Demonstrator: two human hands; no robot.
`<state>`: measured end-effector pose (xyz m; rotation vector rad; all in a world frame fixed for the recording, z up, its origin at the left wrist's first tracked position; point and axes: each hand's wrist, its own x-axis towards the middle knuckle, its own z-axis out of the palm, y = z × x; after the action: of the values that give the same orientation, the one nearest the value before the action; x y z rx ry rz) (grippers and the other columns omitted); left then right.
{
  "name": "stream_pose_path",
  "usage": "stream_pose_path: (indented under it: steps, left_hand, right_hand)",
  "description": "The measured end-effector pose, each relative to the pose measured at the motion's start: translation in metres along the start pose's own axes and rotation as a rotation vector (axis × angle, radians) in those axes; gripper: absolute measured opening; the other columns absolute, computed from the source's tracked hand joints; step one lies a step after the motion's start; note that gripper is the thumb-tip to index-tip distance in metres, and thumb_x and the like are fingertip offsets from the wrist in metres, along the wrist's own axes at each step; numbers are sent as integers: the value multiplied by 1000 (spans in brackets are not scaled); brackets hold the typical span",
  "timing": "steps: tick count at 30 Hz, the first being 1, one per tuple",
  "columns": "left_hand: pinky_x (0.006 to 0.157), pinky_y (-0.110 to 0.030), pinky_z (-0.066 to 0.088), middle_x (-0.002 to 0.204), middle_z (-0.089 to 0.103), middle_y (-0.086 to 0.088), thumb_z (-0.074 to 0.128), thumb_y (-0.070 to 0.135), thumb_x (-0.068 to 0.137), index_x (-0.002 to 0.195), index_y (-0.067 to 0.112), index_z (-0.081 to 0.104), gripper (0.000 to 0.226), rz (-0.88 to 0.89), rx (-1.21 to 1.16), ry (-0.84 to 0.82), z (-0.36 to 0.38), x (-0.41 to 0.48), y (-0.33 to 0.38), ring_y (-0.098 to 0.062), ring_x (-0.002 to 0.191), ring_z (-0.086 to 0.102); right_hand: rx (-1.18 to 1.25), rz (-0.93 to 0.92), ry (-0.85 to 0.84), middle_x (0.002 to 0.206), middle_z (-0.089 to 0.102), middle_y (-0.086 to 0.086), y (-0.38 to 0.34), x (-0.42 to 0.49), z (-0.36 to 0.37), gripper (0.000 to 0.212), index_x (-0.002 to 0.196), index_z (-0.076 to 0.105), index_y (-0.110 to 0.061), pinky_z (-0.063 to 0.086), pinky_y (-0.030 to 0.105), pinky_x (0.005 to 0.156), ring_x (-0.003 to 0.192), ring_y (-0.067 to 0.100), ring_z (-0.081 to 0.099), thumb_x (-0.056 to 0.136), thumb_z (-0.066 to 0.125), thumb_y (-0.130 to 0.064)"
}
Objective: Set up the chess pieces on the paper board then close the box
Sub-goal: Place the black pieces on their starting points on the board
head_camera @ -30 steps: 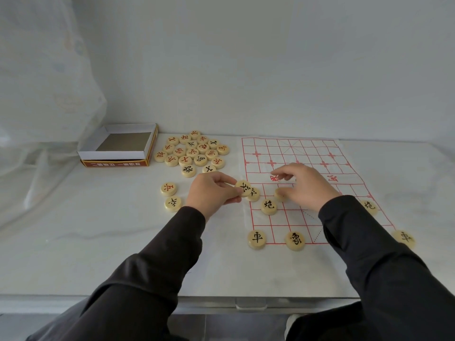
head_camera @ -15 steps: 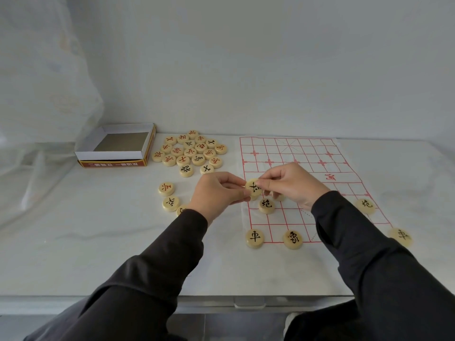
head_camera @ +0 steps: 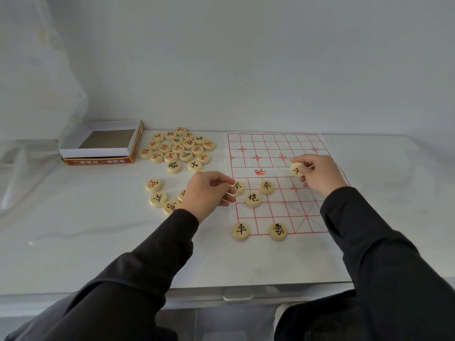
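Observation:
A paper board (head_camera: 275, 148) with a red grid lies right of centre on the white table. Black-marked wooden discs sit on its near half: a soldier (head_camera: 266, 187), a cannon (head_camera: 253, 199), a chariot (head_camera: 240, 231) and an elephant (head_camera: 277, 231). My left hand (head_camera: 209, 193) pinches another soldier disc (head_camera: 238, 187) at the board's left edge. My right hand (head_camera: 320, 174) holds a black-marked disc (head_camera: 296, 169) lifted over the board's middle right. The open box (head_camera: 101, 146) stands at the far left.
A heap of several loose discs (head_camera: 178, 148) lies between box and board. Three more discs (head_camera: 157, 199) sit left of my left hand. A translucent plastic sheet (head_camera: 29, 107) hangs at the left. A wall rises close behind the table.
My right hand took a disc from my left hand and carried it rightward over the board. A soldier disc now sits uncovered beside the cannon. My left hand stays at the board's left edge.

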<state>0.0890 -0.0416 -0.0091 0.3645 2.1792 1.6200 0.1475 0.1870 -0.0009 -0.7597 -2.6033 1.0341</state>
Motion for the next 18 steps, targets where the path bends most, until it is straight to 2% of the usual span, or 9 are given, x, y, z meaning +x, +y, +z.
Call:
stream_pose_path:
  steps: [2, 6, 8, 13, 18]
  left_hand:
    - [64, -22, 56, 80, 68, -6, 46, 1, 92, 90, 11, 65, 22, 1, 17, -4, 1, 0, 0, -15, 68, 67]
    - [64, -22, 56, 81, 68, -6, 44, 1, 93, 88, 13, 65, 24, 5, 33, -2, 2, 1, 1, -15, 69, 67]
    - [63, -21, 56, 81, 68, -6, 44, 1, 93, 90, 12, 65, 24, 10, 44, 7, 1, 1, 1, -15, 68, 66]
    - [60, -20, 55, 80, 68, -6, 43, 0, 93, 85, 15, 65, 28, 20, 23, 24, -1, 2, 0, -14, 66, 66]
    - [59, -20, 55, 79, 68, -7, 43, 0, 92, 87, 13, 65, 27, 29, 27, 26, -2, 3, 0, -14, 65, 66]
  right_hand:
    - [-59, 23, 3, 122, 59, 13, 5, 2, -4, 31, 120, 61, -11, 46, 39, 99, 105, 26, 57, 92, 52, -2]
    - [-177, 42, -46, 110, 63, 11, 9, 5, -6, 16, 104, 63, -10, 43, 26, 83, 92, 19, 56, 89, 60, -7]
    - [-221, 33, -104, 109, 64, 9, 9, 6, -3, 11, 99, 65, -11, 41, 25, 83, 94, 18, 54, 90, 58, -8]
    - [-288, 27, -163, 119, 61, 8, 5, 6, 2, 20, 108, 66, -9, 38, 29, 95, 114, 23, 53, 93, 53, -9]
    - [-365, 12, -144, 122, 59, 7, 6, 5, 4, 23, 114, 63, -12, 40, 27, 94, 111, 22, 53, 94, 51, -10]
